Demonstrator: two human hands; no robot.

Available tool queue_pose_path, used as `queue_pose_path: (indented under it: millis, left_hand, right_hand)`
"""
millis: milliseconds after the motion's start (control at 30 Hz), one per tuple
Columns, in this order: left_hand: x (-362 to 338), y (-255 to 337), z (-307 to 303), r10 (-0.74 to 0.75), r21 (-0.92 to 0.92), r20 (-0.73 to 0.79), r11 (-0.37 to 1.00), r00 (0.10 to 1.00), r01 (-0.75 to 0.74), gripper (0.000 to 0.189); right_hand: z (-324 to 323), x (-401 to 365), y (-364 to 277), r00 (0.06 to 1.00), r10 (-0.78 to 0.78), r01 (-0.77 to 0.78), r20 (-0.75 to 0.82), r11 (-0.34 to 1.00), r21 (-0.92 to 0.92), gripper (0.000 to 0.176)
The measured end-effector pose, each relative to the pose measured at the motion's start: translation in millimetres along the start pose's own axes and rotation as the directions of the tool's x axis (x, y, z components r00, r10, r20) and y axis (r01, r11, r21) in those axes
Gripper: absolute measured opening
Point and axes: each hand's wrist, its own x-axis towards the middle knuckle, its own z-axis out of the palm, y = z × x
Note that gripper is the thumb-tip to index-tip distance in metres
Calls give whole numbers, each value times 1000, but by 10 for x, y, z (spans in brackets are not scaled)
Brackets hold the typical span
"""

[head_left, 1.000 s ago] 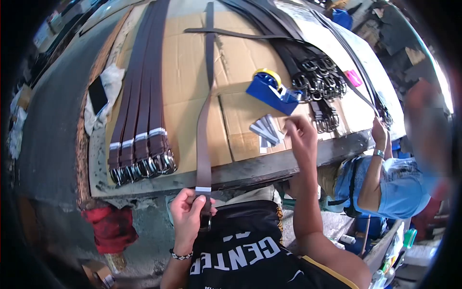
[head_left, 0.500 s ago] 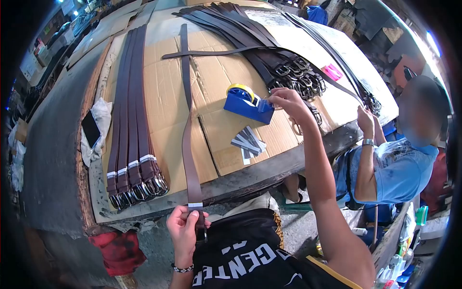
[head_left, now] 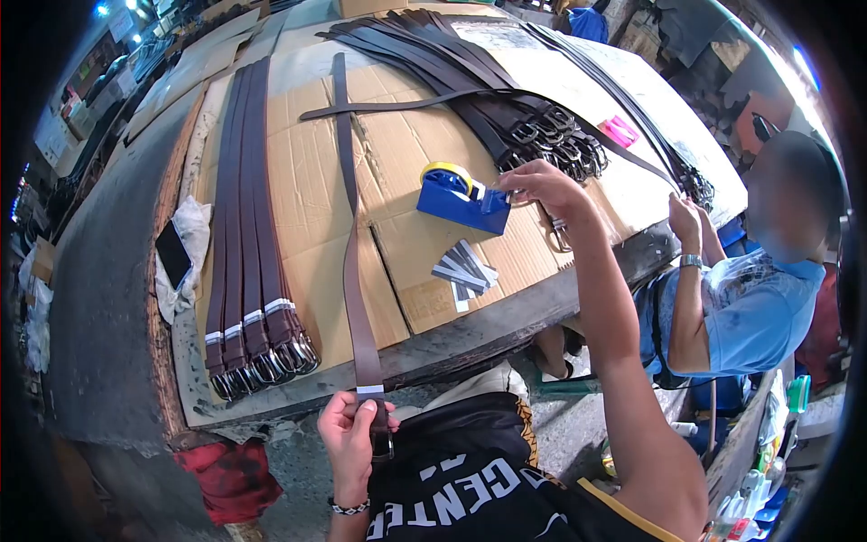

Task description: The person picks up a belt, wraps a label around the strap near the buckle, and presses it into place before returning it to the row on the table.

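Observation:
My left hand (head_left: 350, 437) is closed on the buckle end of a brown belt (head_left: 362, 339), at the table's front edge. A white label (head_left: 369, 390) wraps the belt just above my thumb, and the rest of the strap runs back across the cardboard. At the cutting end of a blue tape dispenser (head_left: 462, 206), the fingers of my right hand (head_left: 545, 188) pinch the tape's end, which barely shows. The dispenser carries a yellow-rimmed roll of tape (head_left: 447, 177). Grey-and-white label strips (head_left: 465, 269) lie loosely in front of it.
Several labelled brown belts (head_left: 248, 199) lie side by side on the left, near a phone (head_left: 172, 254) on white plastic. A big pile of buckled belts (head_left: 442, 72) covers the back. On the right, a person in blue (head_left: 750, 312) holds another belt. A pink item (head_left: 619, 131) lies nearby.
My left hand and the belt's buckle end have shifted slightly right and down. My right hand stays pinched at the dispenser's end, with only a small shift of its fingers.

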Motion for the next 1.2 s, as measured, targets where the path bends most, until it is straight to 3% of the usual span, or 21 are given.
queue_pose_path:
  millis: [267, 367, 567, 833, 933, 1067, 1167, 1200]
  left_hand:
    - [11, -28, -8, 9, 21, -5, 1000, 1000, -9, 7]
    - [20, -45, -16, 6, 20, -6, 1000, 1000, -6, 7]
    - [21, -57, -18, 15, 20, -2, 1000, 1000, -15, 8]
    - [27, -37, -7, 0, -8, 9, 1000, 1000, 0, 8]
    - [21, -39, -11, -15, -38, 24, 999, 1000, 16, 8]
    - [76, -42, -57, -2, -79, 49, 997, 999, 6, 6]
    - [99, -26, -59, -5, -58, 69, 998, 998, 9, 7]
    - [102, -22, -53, -4, -46, 66, 999, 998, 7, 7]
  right_hand:
    - [-76, -165, 124, 999, 18, -16, -33, 999, 51, 31]
    - [-64, -160, 241, 999, -13, 1, 38, 951, 310, 32]
    - [-42, -192, 344, 998, -45, 24, 43, 911, 412, 32]
    - [212, -358, 525, 989, -88, 141, -121, 824, 548, 26]
    - [259, -472, 610, 979, -46, 153, -200, 812, 563, 26]
    - [413, -753, 519, 903, 23, 159, -429, 910, 384, 24]
    - [890, -1105, 60, 913, -68, 219, -403, 913, 343, 18]
    - [1038, -1207, -47, 942, -144, 246, -303, 911, 332, 16]
